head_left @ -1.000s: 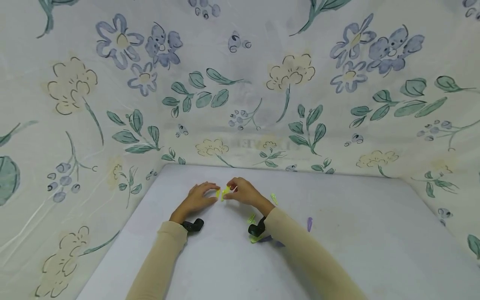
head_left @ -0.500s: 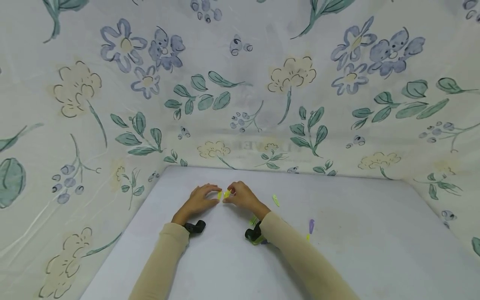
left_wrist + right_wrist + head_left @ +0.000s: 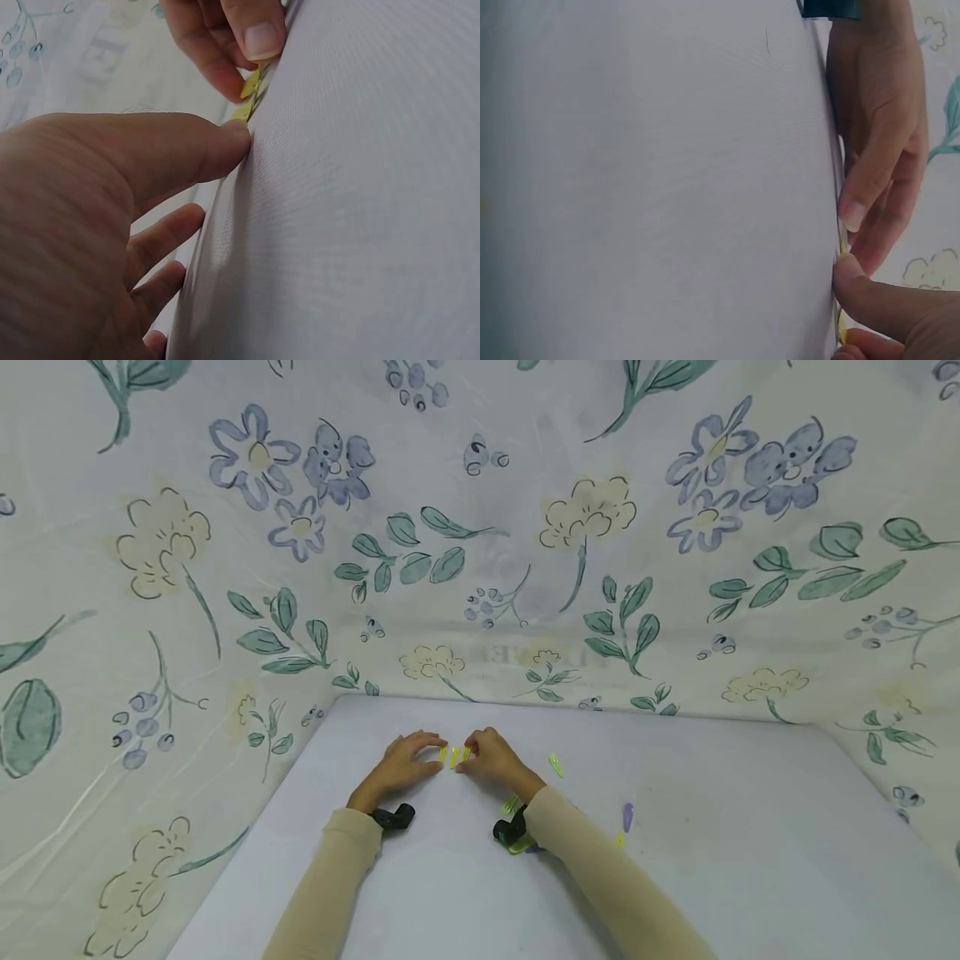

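Note:
Three small yellow hair clips stand side by side on the white table, between my hands in the head view. My left hand has thumb and forefinger at the two ends of the leftmost yellow clip. The middle yellow clip lies free of both hands. At the rightmost yellow clip, my right hand pinches with thumb and fingers. In the left wrist view, the left thumb partly hides a yellow clip. The right wrist view shows only slivers of yellow by the fingertips.
Right of the hands lie a light green clip and a purple clip, with a bit of yellow below it. More green clips sit by the right wrist, partly hidden. A flowered sheet rises behind the table.
My right hand has shifted slightly right with its yellow clip, and the middle clip now shows apart between the hands. The left hand keeps its place at the leftmost clip.

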`<state>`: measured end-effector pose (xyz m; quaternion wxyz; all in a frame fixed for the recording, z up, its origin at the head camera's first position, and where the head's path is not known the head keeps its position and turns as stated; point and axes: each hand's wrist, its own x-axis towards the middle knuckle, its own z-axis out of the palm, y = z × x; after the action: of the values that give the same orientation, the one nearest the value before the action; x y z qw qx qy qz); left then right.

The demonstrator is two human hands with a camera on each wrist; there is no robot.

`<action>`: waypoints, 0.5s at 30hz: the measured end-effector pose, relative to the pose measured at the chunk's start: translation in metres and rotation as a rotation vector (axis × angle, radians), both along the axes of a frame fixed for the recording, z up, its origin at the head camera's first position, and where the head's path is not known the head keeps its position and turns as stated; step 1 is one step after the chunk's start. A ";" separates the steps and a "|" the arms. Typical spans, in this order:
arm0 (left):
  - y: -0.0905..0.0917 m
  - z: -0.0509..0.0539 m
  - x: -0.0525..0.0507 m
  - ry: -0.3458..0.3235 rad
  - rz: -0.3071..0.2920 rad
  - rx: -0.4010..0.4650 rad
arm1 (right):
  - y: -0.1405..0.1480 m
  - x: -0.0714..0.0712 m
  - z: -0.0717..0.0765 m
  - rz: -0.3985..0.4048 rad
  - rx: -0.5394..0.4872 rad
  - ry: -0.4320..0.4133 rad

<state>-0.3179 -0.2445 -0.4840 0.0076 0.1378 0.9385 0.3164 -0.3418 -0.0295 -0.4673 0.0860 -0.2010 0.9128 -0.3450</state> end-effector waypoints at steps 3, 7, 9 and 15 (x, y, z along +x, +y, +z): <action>0.001 -0.001 0.000 0.007 0.001 -0.009 | 0.001 0.001 0.000 0.000 -0.003 -0.015; 0.001 -0.001 0.000 0.011 -0.004 -0.016 | 0.002 0.001 0.000 0.005 0.003 -0.021; 0.001 -0.001 0.000 0.014 -0.004 -0.019 | 0.002 0.000 0.000 0.007 0.007 -0.021; 0.000 -0.002 0.000 0.009 0.006 -0.035 | 0.003 0.000 -0.001 0.015 0.018 -0.023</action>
<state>-0.3177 -0.2442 -0.4859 0.0049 0.1362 0.9444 0.2991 -0.3419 -0.0267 -0.4679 0.1010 -0.2030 0.9133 -0.3382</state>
